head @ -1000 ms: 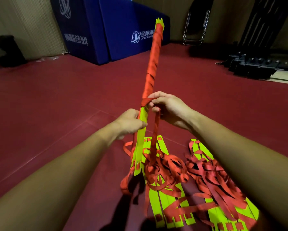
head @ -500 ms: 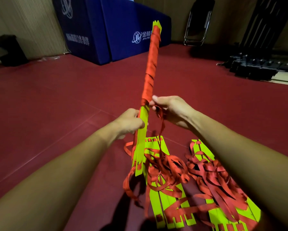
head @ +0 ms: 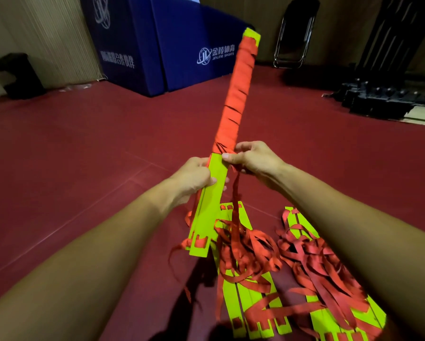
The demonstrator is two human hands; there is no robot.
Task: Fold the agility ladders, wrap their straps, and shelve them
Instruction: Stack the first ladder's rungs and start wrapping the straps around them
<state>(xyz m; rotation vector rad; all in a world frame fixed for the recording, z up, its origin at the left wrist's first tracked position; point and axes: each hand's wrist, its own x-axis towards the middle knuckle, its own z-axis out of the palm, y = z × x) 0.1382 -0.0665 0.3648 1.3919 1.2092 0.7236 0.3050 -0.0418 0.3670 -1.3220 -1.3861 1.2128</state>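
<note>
1. Lying nearest us on the floor [head: 59, 173], a loose ladder [head: 233, 303] and a second ladder [head: 329, 323] sit side by side under tangled red straps.
2. Our left hand [head: 194, 175] grips the folded bundle [head: 212, 200] on its bare yellow part. Our right hand [head: 255, 159] pinches the strap at the lower edge of the wrap [head: 233, 104].
3. The wrap covers the bundle's far half.
4. We judge that slack could loosen the coils, or the hanging tail [head: 235, 205] could snag the tangle below.
</note>
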